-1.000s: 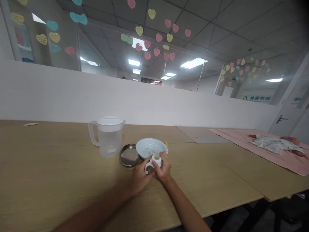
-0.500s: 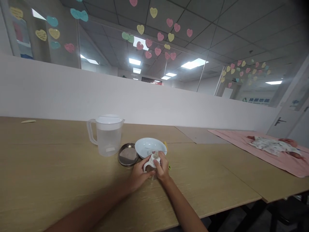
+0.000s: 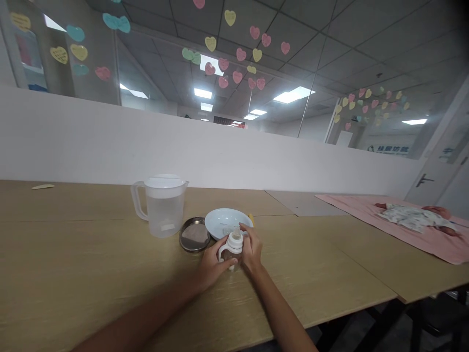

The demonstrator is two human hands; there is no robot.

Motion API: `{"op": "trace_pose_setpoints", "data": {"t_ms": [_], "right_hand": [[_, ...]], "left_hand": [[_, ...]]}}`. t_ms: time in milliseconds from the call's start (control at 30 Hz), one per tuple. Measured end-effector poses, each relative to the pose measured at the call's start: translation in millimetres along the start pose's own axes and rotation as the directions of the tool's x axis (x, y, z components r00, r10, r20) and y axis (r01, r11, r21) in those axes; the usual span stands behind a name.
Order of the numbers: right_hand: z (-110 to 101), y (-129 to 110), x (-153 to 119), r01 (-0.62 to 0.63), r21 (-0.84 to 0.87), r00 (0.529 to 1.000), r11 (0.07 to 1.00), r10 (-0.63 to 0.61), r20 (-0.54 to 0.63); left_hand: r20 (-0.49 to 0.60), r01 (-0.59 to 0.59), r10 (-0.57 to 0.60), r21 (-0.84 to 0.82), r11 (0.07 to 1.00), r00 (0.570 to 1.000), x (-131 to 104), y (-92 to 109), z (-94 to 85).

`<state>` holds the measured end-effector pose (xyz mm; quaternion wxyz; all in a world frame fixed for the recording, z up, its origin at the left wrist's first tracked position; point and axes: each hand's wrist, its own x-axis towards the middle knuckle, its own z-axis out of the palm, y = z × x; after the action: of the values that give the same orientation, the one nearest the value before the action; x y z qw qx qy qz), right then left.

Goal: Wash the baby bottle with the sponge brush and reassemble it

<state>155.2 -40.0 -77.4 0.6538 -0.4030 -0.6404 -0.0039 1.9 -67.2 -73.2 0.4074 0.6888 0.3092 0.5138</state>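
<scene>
A baby bottle (image 3: 235,246) with a white collar, a clear teat and a curved white side handle stands upright between my hands. My left hand (image 3: 212,260) wraps round its left side and handle, the thumb across the front. My right hand (image 3: 252,250) closes on the bottle's right side, its index finger raised near the teat. Just behind is a white bowl (image 3: 220,215) with something clear inside, too unclear to name. A round metal dish (image 3: 194,236) sits left of the bowl. Part of a yellow item (image 3: 251,218) shows behind the bowl's right rim.
A lidded plastic pitcher (image 3: 165,208) holding clear liquid stands behind the dish. On the right, a baby doll (image 3: 408,218) in patterned clothing lies on a pink cloth (image 3: 357,210). The wooden table (image 3: 110,274) meets a white wall. A dark stool (image 3: 436,315) stands below its right edge.
My right hand has loosened from the collar and teat and shifted slightly right, uncovering the bottle's top. My left hand keeps its hold. The view has shifted slightly.
</scene>
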Motion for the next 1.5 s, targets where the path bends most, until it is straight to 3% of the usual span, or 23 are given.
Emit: {"op": "trace_pose_setpoints", "data": {"t_ms": [100, 267, 333, 433, 633, 700, 833, 967, 1233, 1300, 1367, 1500], "right_hand": [[2.3, 1.0, -3.6, -0.062, -0.026, 0.997, 0.998, 0.061, -0.048], [3.3, -8.1, -9.2, 0.163, -0.043, 0.985, 0.986, -0.16, 0.07], [2.8, -9.2, -9.5, 0.185, -0.044, 0.981, 0.982, -0.182, 0.065], [2.6, -5.3, -8.0, 0.144, -0.024, 0.99, 0.989, -0.143, 0.014], [2.6, 1.7, -4.8, -0.091, 0.017, 0.988, 0.996, 0.092, -0.124], [1.2, -2.4, -5.1, -0.054, 0.02, 0.994, 0.998, 0.055, -0.093], [-0.8, -15.2, -6.7, 0.141, -0.027, 0.988, 0.99, -0.138, 0.072], [-0.4, -22.7, -6.5, 0.162, -0.053, 0.979, 0.985, -0.154, 0.133], [-3.0, -33.3, 3.7, 0.179, -0.033, 0.981, 0.983, -0.181, -0.077], [-1.3, -35.9, 8.6, 0.122, 0.034, 0.987, 0.992, -0.118, -0.11], [1.7, -37.3, 15.9, -0.006, 0.167, 0.994, 0.986, 0.023, -0.103], [6.0, -37.3, 40.9, -0.283, 0.503, 0.937, 0.816, 0.348, -0.038]], "left_hand": [[-0.002, 0.009, -0.009, 0.033, 0.999, 1.0, -0.9, 2.6, 0.0], [-0.017, 0.01, -0.009, 0.075, 0.997, 1.0, -0.6, -0.7, 0.8], [-0.011, -0.003, 0.003, 0.071, 0.997, 1.0, -0.2, -2.1, 1.0], [0.002, -0.005, 0.004, 0.067, 0.998, 1.0, -0.1, -0.9, 0.9], [-0.009, 0.006, -0.005, 0.079, 0.997, 1.0, -1.6, 0.5, 0.1], [-0.02, 0.007, -0.005, 0.094, 0.996, 1.0, -1.9, 0.0, 0.4], [-0.011, 0.006, -0.005, 0.105, 0.995, 1.0, -1.8, 3.1, 1.6], [0.045, -0.027, 0.024, 0.072, 0.997, 0.999, -1.7, 9.2, 1.9], [0.021, 0.009, -0.01, 0.051, 0.999, 1.0, -2.2, 2.6, 1.4], [0.004, 0.01, -0.01, 0.048, 0.999, 1.0, -2.6, 2.1, 1.9], [0.002, 0.01, -0.01, 0.045, 0.999, 1.0, -3.2, 3.5, 2.1], [0.011, 0.019, -0.019, 0.042, 0.999, 1.0, -4.6, 8.1, 1.8]]}}
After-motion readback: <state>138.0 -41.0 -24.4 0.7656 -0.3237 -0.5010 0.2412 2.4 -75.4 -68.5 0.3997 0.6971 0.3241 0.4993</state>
